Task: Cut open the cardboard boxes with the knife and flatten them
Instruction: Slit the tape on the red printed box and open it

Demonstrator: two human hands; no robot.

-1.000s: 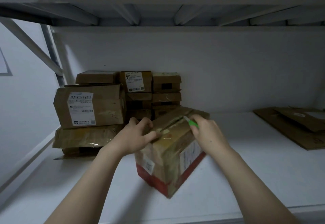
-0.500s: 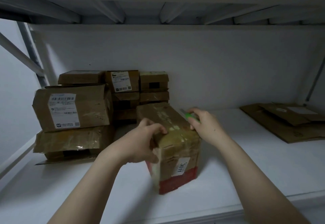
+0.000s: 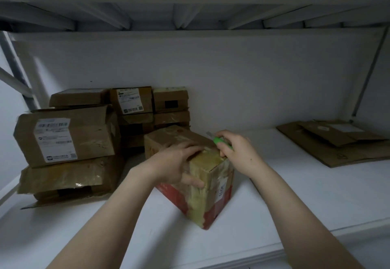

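Got a taped cardboard box (image 3: 202, 203) standing near the front of the white shelf (image 3: 274, 216), one corner turned toward the camera, red band round the bottom. Holding it steady with the left hand (image 3: 175, 163) – fingers (image 3: 191, 148) laid over the top, thumb pressed on the near side, so clamped over that edge. Gripping a green knife (image 3: 218, 141) in the right hand (image 3: 238, 152), fingers curled tight round the handle, pale blade end poking out by the box's top right edge – can't tell if touching. Further back left, a stack of boxes (image 3: 84, 137) with labels. Far right, flattened cardboard (image 3: 337, 144), well apart.
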